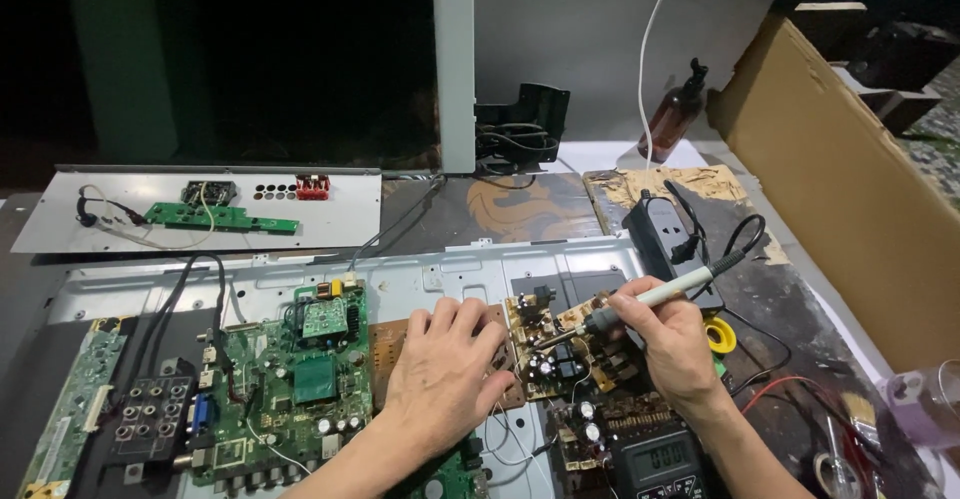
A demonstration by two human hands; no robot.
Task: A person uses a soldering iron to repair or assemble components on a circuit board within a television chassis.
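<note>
Crowded tabletop (800, 359): large green rectangular circuit board with black connectors (285, 389) at left, on a pale grey metal chassis panel (450, 264). Farther back, a flat grey metal plate (60, 219) carrying a narrow green strip board (220, 219) and a small red connector block (313, 187). At right, a black power adapter with cable plugged in (660, 229), a yellow roll of tape (720, 336) just beside the right wrist, an amber pump bottle with black top (672, 119) near the back wall, and a big sheet of brown cardboard (830, 179) leaning along the right edge. Dark handheld multimeter with grey digit screen (660, 459) close below the right forearm; white cable hanging down the wall behind.

Between the hands, a small tan circuit board crowded with black capacitors and coils (560, 354), tilted a little, lying over a brown copper-sided board (390, 344).

Left hand (445, 369) flat, fingers spread, pressing down on the brown board and touching the tan board's left edge; grip wide, clasping nothing.

Right hand (665, 334) in a pen-style grip closed around a soldering iron with white handle and black collar (650, 297), metal tip slanting down-left onto the tan board's upper middle, cord trailing back toward the adapter.
</note>
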